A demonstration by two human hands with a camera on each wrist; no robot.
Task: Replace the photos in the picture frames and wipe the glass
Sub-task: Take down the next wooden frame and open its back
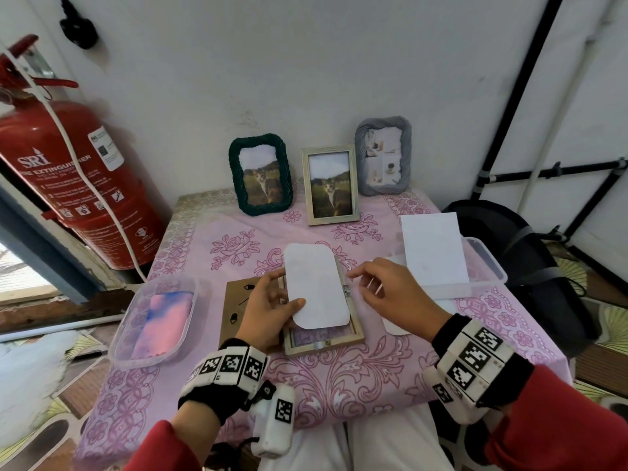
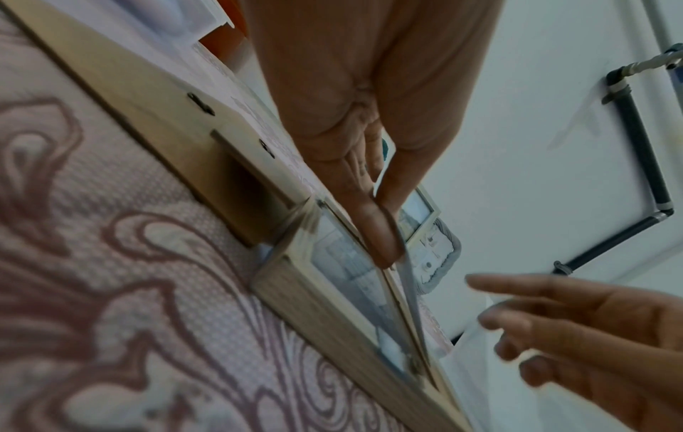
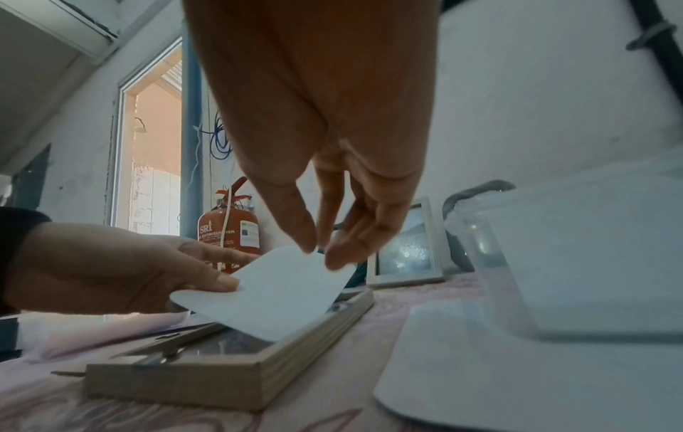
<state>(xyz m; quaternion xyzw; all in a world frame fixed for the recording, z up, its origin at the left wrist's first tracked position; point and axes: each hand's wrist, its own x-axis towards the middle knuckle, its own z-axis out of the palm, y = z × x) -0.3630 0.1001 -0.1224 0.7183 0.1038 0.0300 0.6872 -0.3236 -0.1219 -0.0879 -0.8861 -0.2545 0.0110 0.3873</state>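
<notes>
The left hand (image 1: pixel 268 309) pinches a white photo (image 1: pixel 316 288) by its edge, thumb on top. The photo's picture side faces down, hidden. It hangs just above the open wooden frame (image 1: pixel 324 338) lying flat on the pink tablecloth (image 1: pixel 356 379). The right hand (image 1: pixel 390 290) hovers beside it, fingers loose, holding nothing.

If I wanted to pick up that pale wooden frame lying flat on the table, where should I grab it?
Probably by its two long side rails, coming from above at the near end. The wooden frame lies face down and open-backed, and the white photo, pinched by the left hand, covers its far part. The near rail stays bare.
</notes>
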